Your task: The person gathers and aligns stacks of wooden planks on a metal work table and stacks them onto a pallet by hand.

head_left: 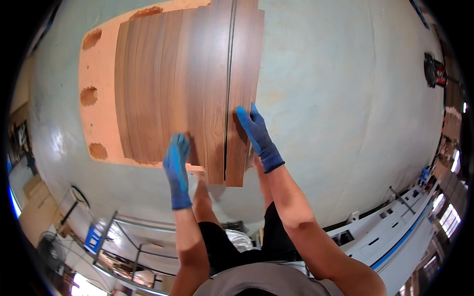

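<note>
Right-hand plank: lies over the right side of the wood-grain planks (pixel 158 59), past a dark gap (pixel 228 74), long axis running away from the body
Right hand (pixel 260 137): nearer, at the plank's outer edge, thumb and fingers apart; cannot tell if they grip
Left hand (pixel 176 160): across the gap, over the planks' near end, fingers together; contact unclear
Orange board (pixel 98 123): under the planks, on the floor (pixel 335 98)

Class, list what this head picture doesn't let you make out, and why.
In the head view:
Two planks, far ends: cut off by the top edge.
Orange pallet, middle: hidden under planks.
Left hand, any contact beneath: hidden by itself.
Red-black thing: too small to identify.
</note>
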A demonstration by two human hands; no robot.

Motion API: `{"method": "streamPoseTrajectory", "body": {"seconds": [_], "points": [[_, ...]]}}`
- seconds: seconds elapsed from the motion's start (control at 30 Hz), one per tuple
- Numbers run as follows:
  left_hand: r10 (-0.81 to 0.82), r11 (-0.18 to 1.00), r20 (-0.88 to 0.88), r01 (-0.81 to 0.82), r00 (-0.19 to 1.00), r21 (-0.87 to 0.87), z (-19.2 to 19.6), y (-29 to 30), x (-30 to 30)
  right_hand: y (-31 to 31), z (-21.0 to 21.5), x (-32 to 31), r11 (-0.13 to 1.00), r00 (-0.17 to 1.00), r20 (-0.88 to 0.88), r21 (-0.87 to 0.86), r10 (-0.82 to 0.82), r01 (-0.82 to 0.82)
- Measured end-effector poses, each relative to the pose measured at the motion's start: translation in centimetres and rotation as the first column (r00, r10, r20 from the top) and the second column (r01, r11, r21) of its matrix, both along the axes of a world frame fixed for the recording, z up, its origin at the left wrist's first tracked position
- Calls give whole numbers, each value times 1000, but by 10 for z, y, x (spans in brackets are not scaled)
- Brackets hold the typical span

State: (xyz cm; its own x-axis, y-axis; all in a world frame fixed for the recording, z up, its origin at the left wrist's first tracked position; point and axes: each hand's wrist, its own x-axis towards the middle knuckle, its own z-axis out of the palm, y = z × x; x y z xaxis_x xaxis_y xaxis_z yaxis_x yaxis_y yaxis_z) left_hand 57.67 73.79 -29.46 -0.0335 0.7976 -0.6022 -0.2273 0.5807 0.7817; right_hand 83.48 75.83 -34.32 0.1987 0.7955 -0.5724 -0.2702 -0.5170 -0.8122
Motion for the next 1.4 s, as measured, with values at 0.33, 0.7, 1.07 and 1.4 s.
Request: {"method": "streamPoseTrajectory", "body": {"seconds": [0.33, 0.7, 1.07, 1.4], "points": [[-426, 894, -153, 441, 892, 81, -45, 134, 86, 30, -8, -12, 985, 987, 159, -164, -33, 60], [-551, 798, -340, 601, 762, 54, -49, 136, 84, 31, -2, -11, 986, 973, 228, -165, 26, 12], [-573, 678, -469, 710, 672, 189, -68, 137, 75, 23, -17, -14, 989, 983, 168, -118, -72, 92], [-658, 708, -402, 705, 637, -41, -62, 156, 59, 26, -9, -17, 989, 961, 277, -144, 0, 41]]}}
